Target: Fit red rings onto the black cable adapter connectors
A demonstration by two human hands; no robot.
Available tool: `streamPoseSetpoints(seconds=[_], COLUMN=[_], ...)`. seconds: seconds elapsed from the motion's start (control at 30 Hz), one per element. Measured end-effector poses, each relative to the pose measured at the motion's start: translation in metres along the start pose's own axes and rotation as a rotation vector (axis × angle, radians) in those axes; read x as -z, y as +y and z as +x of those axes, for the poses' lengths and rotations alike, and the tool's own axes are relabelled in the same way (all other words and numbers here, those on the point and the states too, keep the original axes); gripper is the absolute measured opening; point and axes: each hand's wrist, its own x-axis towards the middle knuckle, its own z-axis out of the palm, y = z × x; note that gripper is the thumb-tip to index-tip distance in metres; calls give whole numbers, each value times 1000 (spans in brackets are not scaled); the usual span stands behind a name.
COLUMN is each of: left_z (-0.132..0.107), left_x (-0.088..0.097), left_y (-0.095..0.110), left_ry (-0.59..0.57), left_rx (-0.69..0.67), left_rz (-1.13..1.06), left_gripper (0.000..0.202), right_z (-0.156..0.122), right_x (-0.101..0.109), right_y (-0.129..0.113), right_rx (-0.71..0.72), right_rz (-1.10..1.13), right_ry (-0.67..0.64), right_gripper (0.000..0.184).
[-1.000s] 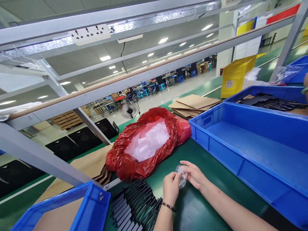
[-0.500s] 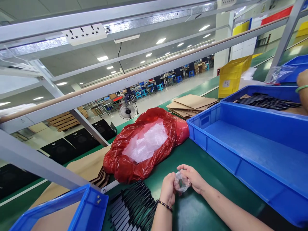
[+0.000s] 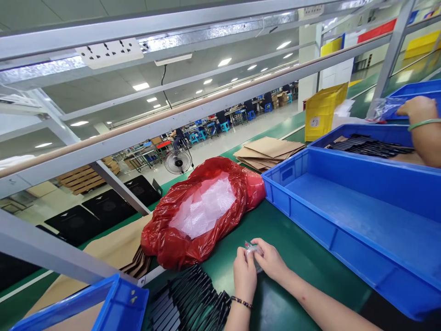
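My two hands (image 3: 245, 272) pinched crumpled clear plastic (image 3: 252, 248) above the worktop (image 3: 292, 241), a red bag (image 3: 167, 250) at ten o'clock.

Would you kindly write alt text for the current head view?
A person's left hand and right hand pinch clear plastic above a green bench, near a red bag of white wrap, black parts and a blue bin. A co-worker's hand shows at right.

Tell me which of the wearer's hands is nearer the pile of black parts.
Left. The left hand is just right of the pile of black parts; the right hand is farther right.
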Motion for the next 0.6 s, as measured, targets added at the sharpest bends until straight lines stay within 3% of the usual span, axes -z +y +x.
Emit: streamPoseSetpoints(seconds=[0.2,0.4,0.5,0.6], left_z=[-20,-16,-8,3], left_x=[-6,-5,3,16], left_y=[14,15,15,17], left_ry=[-88,64,53,98], left_rx=[-77,-50,-24,110], left_rz=[13,67,-99,-367], left_gripper=[9,20,34,38], right_z=[-2,-7,-7,-5], right_x=[9,12,14,20], right_y=[3,-6,-8,-11], right_rx=[202,379,417,392], right_rz=[-165,-171,-164,-101], right_ry=[125,137,139,116], right_gripper=[19,17,16,18])
